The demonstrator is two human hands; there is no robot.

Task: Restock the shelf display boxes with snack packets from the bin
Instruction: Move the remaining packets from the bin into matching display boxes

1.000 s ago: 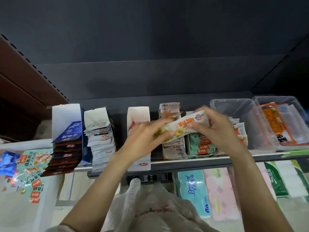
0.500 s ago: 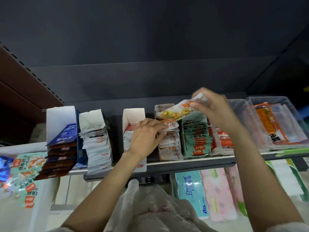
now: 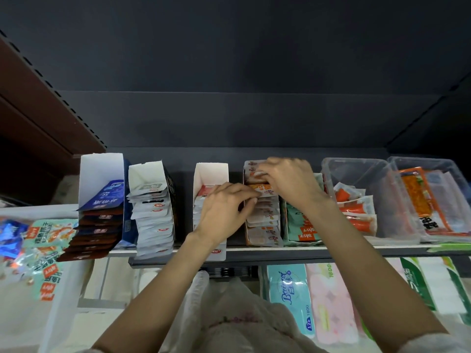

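shelf (image 3: 331, 253): display boxes in a row, left to right | two clear tubs (image 3: 362, 174) at right end | both hands over the packet box (image 3: 263, 220) mid-row, left hand (image 3: 224, 212) just left of right hand (image 3: 293, 182) | tissue packs (image 3: 293, 296) below the shelf

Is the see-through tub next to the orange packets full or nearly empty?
Nearly empty. The clear tub holds only a few orange-and-white packets at its front; through the rest of it you see bare plastic.
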